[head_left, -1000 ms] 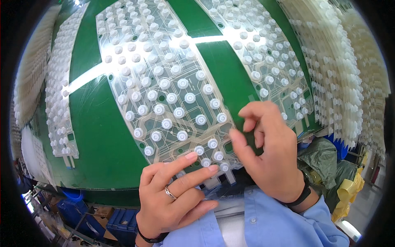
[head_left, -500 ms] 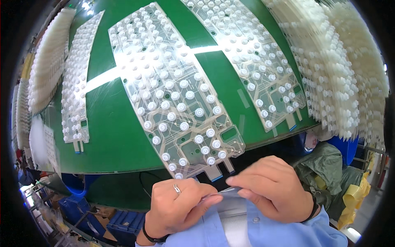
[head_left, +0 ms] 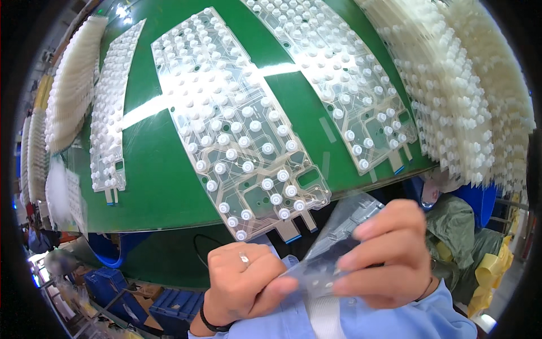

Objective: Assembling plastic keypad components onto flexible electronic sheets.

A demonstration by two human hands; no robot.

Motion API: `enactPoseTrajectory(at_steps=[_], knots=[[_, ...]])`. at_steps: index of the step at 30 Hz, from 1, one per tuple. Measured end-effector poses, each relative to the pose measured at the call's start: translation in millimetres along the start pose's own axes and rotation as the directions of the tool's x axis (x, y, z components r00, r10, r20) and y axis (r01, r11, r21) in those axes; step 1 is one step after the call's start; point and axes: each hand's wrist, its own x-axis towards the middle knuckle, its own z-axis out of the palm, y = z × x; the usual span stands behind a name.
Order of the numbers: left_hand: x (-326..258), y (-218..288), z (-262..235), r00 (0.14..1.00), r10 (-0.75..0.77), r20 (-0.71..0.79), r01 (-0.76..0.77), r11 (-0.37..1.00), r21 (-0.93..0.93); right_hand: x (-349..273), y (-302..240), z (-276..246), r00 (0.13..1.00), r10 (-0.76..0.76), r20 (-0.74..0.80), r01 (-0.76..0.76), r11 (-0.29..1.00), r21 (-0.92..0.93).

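A clear plastic film [head_left: 333,237] with grey rectangular patches is held up in front of my body, blurred in part. My left hand [head_left: 243,282] is closed, its thumb and index finger pinching the film's left edge. On the other side, my right hand [head_left: 389,254] grips the film between bent fingers and thumb. Just beyond the hands lies a clear keyboard membrane [head_left: 257,195] with white domes and printed tracks. Its connector tails [head_left: 287,230] hang over the table's near edge, apart from both hands.
On the green table [head_left: 152,186] lie a membrane [head_left: 110,113] at left and another [head_left: 372,121] at right. Tall membrane stacks stand at far left [head_left: 70,85] and right [head_left: 451,101]. Blue crates [head_left: 175,305] and a green plastic bag [head_left: 451,226] sit below the edge.
My right hand has turned and lifted, and the film, barely visible before, is now spread out between the hands. My left hand keeps its pinch. The view has shifted slightly.
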Motion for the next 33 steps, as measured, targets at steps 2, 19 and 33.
enactPoseTrajectory(at_steps=[2,19,33], knots=[[-1,2,-4,0.999,-0.013,0.031,0.012,0.999,0.047,-1,5,-9,0.995,0.089,-0.043,-0.088,0.996,0.026],[14,-16,-14,0.977,0.049,0.21,-0.129,0.912,0.39,30,39,15,0.738,0.652,0.171,-0.671,0.685,0.283],[11,-30,-10,0.98,0.06,0.189,-0.118,0.943,0.31,39,46,33,0.738,0.654,0.166,-0.674,0.727,0.133]])
